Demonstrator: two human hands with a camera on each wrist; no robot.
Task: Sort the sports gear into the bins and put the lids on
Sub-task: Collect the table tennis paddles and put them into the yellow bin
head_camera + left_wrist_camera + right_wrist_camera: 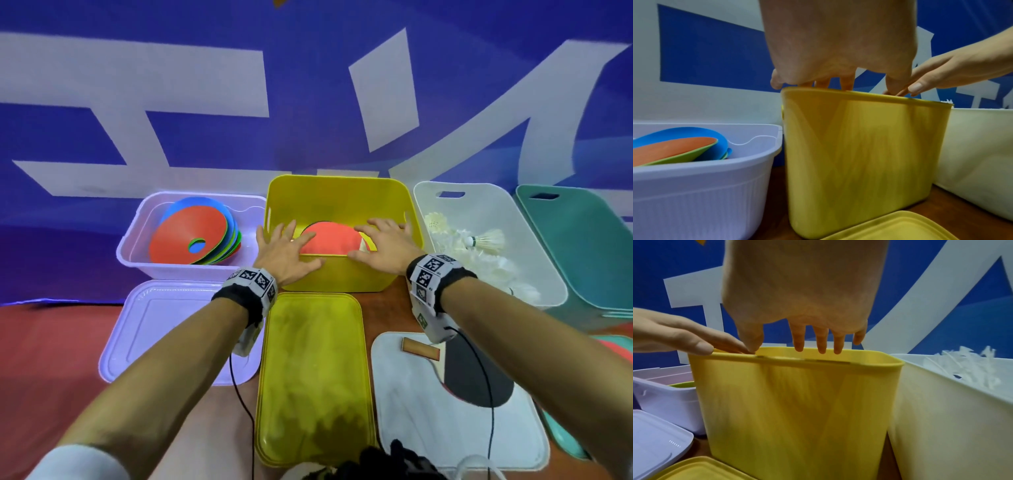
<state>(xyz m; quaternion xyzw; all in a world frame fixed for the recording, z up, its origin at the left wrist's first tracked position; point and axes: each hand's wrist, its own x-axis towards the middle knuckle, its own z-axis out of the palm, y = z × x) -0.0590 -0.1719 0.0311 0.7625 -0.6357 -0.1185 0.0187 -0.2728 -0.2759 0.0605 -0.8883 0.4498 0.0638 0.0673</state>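
Note:
A yellow bin (342,279) stands in the middle of the row, with a red table-tennis paddle (329,240) lying inside. Both my hands are spread over its opening with straight fingers and hold nothing. My left hand (287,248) is over the paddle's left edge, my right hand (380,245) over its right side and handle. In the wrist views the left fingers (846,82) and right fingers (821,345) hang just above the rim. A second paddle (476,373), black side up, lies on the white lid (428,421). The yellow lid (315,377) lies in front of the bin.
Left of the yellow bin stands a purple bin (137,240) with several coloured flat discs (191,236), its lid (164,335) in front. On the right a white bin (534,260) holds shuttlecocks (486,240); beyond it are a teal bin (589,240) and a teal lid (561,435).

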